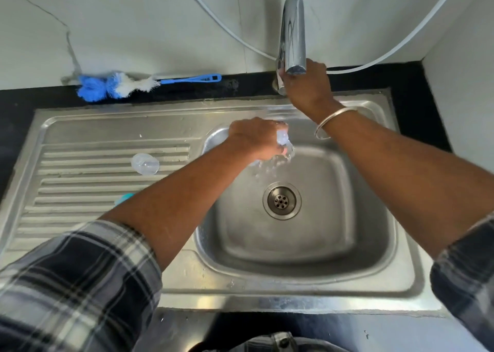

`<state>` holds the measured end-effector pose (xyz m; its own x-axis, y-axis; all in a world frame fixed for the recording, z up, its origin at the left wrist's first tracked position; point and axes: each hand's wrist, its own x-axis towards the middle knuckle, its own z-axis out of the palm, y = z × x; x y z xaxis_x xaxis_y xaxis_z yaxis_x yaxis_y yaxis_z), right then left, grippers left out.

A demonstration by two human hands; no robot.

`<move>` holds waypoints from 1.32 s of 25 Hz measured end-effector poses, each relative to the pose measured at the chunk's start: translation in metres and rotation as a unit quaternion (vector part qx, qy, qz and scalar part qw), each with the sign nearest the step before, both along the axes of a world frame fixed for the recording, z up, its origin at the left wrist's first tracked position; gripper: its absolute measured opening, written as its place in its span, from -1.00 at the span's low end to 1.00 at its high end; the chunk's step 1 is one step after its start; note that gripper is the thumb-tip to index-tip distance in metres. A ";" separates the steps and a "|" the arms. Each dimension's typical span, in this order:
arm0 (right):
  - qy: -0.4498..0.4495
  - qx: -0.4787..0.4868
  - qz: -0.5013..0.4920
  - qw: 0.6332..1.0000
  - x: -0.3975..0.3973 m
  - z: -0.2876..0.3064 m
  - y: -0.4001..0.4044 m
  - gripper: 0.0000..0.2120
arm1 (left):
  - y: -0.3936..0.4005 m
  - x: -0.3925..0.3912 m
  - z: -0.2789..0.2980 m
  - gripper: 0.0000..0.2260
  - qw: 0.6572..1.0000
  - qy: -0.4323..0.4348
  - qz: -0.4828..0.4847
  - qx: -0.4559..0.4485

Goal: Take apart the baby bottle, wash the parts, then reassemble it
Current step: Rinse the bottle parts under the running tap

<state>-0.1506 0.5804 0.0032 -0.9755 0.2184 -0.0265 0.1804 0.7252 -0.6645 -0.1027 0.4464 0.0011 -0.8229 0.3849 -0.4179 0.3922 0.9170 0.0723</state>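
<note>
Stainless-steel sink (334,295) with ribbed drainboard, set in a dark bench (16,116), seen from above during the washing stage. The left hand (256,138) is closed around a small clear bottle part (282,138), held over the basin below the spout of the chrome tap (293,33), with water splashing off it; which part it is cannot be told, as the fingers cover most of it. The right hand (307,84), a metal bangle (331,123) on its wrist, is wrapped around the base of the tap, apparently on its control. A clear dome-shaped cap (145,164) lies on the drainboard ribs, well apart from the basin, and a teal-blue part (124,198) shows just beside the left forearm, largely hidden by it. A blue-and-white bottle brush (120,85) lies on the bench against the wall. Risks, as judged: the wet, smooth part could slip from the one-handed grip and drop towards the open drain (282,200); a sudden turn of the tap could raise the flow and spray water over the bench; the left forearm, passing close above the teal part, could knock it along the sloping drainboard. A dark marking on the brush handle is too blurred to read; no other brand, label or writing is legible.
</note>
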 end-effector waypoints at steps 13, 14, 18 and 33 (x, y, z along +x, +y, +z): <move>-0.437 -0.410 -0.105 0.794 0.149 -0.049 -0.051 -0.80 | -0.042 0.085 -0.068 -0.80 0.707 -0.309 0.532 0.350; -0.433 -0.383 -0.111 0.808 0.147 -0.042 -0.050 -0.84 | -0.050 0.085 -0.069 -0.81 0.746 -0.290 0.498 0.335; -0.261 -0.101 0.012 0.960 0.123 -0.006 -0.051 -0.83 | -0.063 0.070 -0.046 -0.85 0.896 0.002 0.306 0.321; -0.099 0.121 -0.031 0.987 0.145 -0.021 -0.073 -0.63 | -0.068 0.057 -0.017 -0.80 0.718 -0.255 0.467 0.449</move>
<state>-0.0059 0.5069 -0.0174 -0.9408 0.3015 -0.1551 0.3390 0.8412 -0.4211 -0.0459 0.3783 -0.0160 -0.7249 0.0681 -0.6855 -0.6511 0.2574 0.7140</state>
